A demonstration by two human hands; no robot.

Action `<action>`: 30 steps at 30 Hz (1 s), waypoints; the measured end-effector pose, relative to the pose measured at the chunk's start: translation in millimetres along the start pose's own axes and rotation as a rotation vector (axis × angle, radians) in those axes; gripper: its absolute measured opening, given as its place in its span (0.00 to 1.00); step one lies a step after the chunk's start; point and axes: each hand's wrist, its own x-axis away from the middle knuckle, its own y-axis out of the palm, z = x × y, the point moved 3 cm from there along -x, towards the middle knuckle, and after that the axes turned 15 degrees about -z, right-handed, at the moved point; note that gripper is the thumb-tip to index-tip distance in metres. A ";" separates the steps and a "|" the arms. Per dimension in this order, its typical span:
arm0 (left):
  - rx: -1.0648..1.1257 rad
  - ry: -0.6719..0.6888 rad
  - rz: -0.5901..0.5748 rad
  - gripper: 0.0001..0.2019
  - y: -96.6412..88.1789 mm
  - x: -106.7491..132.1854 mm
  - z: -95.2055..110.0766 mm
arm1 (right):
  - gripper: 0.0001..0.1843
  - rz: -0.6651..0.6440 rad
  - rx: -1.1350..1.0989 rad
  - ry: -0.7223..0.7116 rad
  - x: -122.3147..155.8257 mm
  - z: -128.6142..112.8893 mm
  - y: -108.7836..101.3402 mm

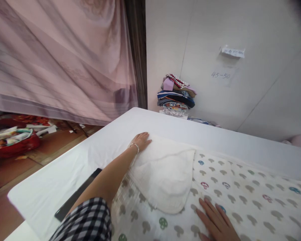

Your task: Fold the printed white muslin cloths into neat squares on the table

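A white cloth printed with grey, green, red and blue mushrooms [230, 180] is spread over the white table. Its far left corner is folded over, and the plain white underside makes a rounded flap [165, 177]. My left hand [141, 140] lies flat at the far left edge of this flap, fingers stretched out, a bracelet at the wrist. My right hand [217, 221] rests on the printed side, right of the flap's near end. Its fingers are spread and hold nothing; the lower part of the hand runs out of view.
Under my left forearm a dark flat object [76, 195] lies on the table [130, 124]. Folded clothes [177, 97] are stacked by the wall past the far edge. A pink curtain [65, 60] hangs at the left, with a red basin [17, 144] of items on the floor.
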 end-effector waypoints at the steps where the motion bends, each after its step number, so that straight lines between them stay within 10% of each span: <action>1: 0.039 -0.045 -0.009 0.21 -2.8 -4.4 -1.2 | 0.31 -0.032 -0.007 0.015 -0.1 -2.2 -3.4; 9: 0.163 0.000 -0.051 0.18 -26.0 17.3 60.5 | 0.29 -0.132 -0.086 0.059 -0.5 -12.6 -22.2; 14: 0.058 0.777 -0.228 0.24 9.9 121.2 131.6 | 0.28 -0.125 -0.125 0.056 -1.5 -15.3 -29.4; 17: -0.054 0.878 -0.263 0.34 28.0 167.7 130.9 | 0.27 -0.120 -0.149 0.069 -1.2 -15.6 -29.8; 24: -0.006 0.634 -0.186 0.11 27.3 177.5 90.2 | 0.27 -0.134 -0.142 0.092 -0.7 -14.0 -22.6; 30: 0.255 -0.098 0.065 0.13 -6.0 107.1 48.9 | 0.27 -0.143 -0.153 0.109 0.1 -11.7 -17.5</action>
